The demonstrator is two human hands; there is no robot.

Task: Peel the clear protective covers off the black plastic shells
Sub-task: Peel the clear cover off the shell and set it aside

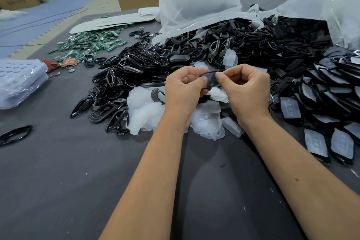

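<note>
Both hands meet above the dark counter point(58, 171). The left hand point(183, 91) and right hand point(247, 91) each pinch one black shell point(210, 80) between curled fingers and thumb, held just over a heap of peeled clear covers point(206, 121). Loose black shells point(175, 54) lie piled behind; covered shells point(331, 103) lie stacked at right. Green circuit boards point(91, 43) lie far left.
</note>
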